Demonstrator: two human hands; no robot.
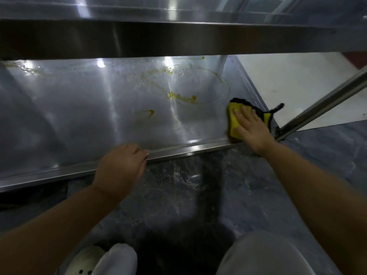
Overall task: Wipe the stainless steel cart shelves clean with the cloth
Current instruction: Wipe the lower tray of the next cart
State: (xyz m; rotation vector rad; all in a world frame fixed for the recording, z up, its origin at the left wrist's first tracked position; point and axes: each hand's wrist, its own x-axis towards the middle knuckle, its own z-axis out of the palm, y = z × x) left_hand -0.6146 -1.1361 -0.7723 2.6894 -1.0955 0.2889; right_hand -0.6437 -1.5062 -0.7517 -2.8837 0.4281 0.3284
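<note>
1. The lower shelf (79, 116) of the steel cart stretched across the view, shiny and streaked. The upper shelf (178, 36) ran directly above its far side.
2. In front of the lower shelf's left half, a pale shoe (87, 261) stood on the dark marbled floor (198, 185).
3. The left hand (121, 167) gripped the lower shelf's front rim (188, 150) a little left of the middle. Its fingers were curled over the lip and the thumb lay along it.
4. Yellow-brown smears (182, 98) marked the lower shelf right of its middle, mostly toward the back.
5. The cloth (234, 124), yellow with a black edge, lay flat in the lower shelf's near right corner, touching the front rim.
6. The right hand (252, 128) pressed down on the cloth with its fingers straight and slightly spread, covering the cloth's right part.
7. A slanted steel post (321, 108) rose just beside the lower shelf's right end.
</note>
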